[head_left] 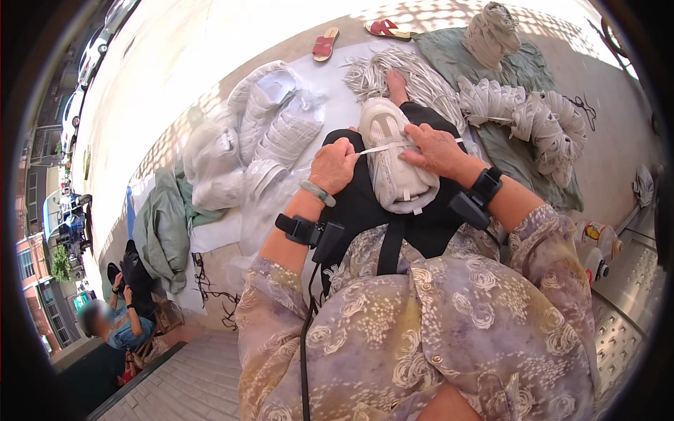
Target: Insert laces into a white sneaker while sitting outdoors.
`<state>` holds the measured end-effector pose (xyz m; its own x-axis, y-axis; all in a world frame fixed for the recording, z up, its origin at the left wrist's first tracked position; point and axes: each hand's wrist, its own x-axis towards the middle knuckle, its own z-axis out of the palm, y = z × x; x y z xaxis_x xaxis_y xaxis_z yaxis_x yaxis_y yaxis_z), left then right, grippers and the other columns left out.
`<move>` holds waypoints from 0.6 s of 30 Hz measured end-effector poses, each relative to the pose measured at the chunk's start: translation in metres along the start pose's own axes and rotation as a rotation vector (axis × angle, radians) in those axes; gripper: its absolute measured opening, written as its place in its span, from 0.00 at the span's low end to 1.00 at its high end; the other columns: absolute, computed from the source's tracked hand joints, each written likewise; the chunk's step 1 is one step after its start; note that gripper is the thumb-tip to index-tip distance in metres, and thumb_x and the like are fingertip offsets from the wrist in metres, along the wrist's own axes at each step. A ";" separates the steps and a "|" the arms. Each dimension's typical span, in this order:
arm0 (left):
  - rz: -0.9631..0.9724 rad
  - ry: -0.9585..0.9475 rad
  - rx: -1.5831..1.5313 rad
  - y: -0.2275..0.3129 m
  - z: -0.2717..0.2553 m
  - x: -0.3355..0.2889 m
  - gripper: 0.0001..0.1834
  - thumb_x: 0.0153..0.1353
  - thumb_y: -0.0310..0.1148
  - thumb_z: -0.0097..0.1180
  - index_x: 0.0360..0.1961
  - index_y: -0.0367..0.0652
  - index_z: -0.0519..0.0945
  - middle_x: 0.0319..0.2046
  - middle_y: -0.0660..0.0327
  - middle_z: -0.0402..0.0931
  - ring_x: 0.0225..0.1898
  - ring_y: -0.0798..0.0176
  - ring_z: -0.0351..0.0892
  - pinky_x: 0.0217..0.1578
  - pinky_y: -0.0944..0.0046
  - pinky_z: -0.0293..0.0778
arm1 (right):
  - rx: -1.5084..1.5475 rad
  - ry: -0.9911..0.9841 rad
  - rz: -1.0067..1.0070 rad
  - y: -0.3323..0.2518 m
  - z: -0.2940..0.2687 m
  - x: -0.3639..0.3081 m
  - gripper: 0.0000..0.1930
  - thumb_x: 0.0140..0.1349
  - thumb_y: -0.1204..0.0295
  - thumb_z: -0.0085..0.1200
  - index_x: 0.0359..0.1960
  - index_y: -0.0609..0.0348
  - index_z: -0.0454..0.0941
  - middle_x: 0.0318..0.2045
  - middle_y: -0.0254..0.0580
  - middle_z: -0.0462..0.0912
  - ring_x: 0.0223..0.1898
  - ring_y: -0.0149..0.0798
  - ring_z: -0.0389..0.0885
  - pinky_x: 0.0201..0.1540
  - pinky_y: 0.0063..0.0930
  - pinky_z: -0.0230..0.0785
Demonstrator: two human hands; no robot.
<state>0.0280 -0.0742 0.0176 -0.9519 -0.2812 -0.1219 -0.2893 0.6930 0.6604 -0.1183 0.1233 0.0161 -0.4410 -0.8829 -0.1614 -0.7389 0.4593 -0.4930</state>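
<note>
the white shoe (397,184) lies on the black-trousered lap (356,205), between the two hands and just right of the left hand (335,165). that hand is closed in a narrow pinch on one end of a white lace (378,149), drawn taut across the shoe's upper. the right hand (439,149) touches the shoe's right side, half curled, fingers and thumb on the upper; whether it also grips the lace, i cannot tell.

beyond the lap, toward the far edge of the white sheet (340,83), a heap of loose white laces (365,74) spreads about a bare foot (397,87). two red sandals (325,45) lie past that edge, apart. plastic-wrapped white bundles (277,130) rest well left of the shoe. to the right, a curved row of strung pale pieces (523,119) lies across the green cloth (537,67), near its middle; another bundle (491,36) stands at its far edge.
</note>
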 end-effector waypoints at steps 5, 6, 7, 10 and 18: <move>-0.237 0.192 0.248 -0.099 -0.057 -0.081 0.08 0.51 0.32 0.53 0.25 0.39 0.70 0.22 0.50 0.73 0.27 0.44 0.73 0.28 0.51 0.67 | -0.119 0.077 -0.018 -0.001 0.020 -0.004 0.22 0.58 0.56 0.45 0.45 0.61 0.65 0.35 0.53 0.72 0.33 0.51 0.77 0.34 0.40 0.70; -0.297 0.204 0.293 -0.118 -0.064 -0.098 0.08 0.51 0.32 0.53 0.25 0.39 0.69 0.22 0.51 0.73 0.27 0.44 0.73 0.28 0.51 0.66 | -0.148 0.096 -0.027 0.001 0.025 -0.006 0.21 0.58 0.56 0.45 0.45 0.61 0.66 0.34 0.52 0.73 0.32 0.50 0.77 0.34 0.40 0.70; -0.306 0.221 0.360 -0.135 -0.074 -0.121 0.08 0.51 0.32 0.53 0.25 0.40 0.69 0.22 0.51 0.73 0.27 0.44 0.73 0.29 0.50 0.66 | -0.175 0.117 -0.056 -0.001 0.026 -0.003 0.21 0.58 0.56 0.45 0.44 0.61 0.66 0.34 0.51 0.73 0.31 0.50 0.78 0.33 0.39 0.71; -0.446 0.252 0.427 -0.161 -0.090 -0.165 0.07 0.51 0.32 0.53 0.25 0.41 0.69 0.22 0.51 0.73 0.28 0.44 0.73 0.31 0.51 0.66 | -0.233 0.116 -0.057 0.001 0.021 -0.008 0.20 0.59 0.57 0.45 0.42 0.62 0.67 0.32 0.50 0.73 0.30 0.48 0.78 0.31 0.38 0.71; -0.254 0.142 0.386 -0.089 -0.055 -0.103 0.07 0.49 0.30 0.52 0.31 0.40 0.73 0.27 0.52 0.75 0.31 0.47 0.74 0.30 0.53 0.69 | 0.012 0.110 -0.068 0.011 0.007 0.000 0.21 0.54 0.56 0.51 0.42 0.58 0.69 0.34 0.48 0.74 0.34 0.50 0.76 0.37 0.38 0.67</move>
<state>0.1573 -0.1438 0.0123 -0.8306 -0.5430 -0.1238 -0.5532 0.7787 0.2959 -0.1227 0.1274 0.0045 -0.4442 -0.8953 -0.0331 -0.7629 0.3973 -0.5100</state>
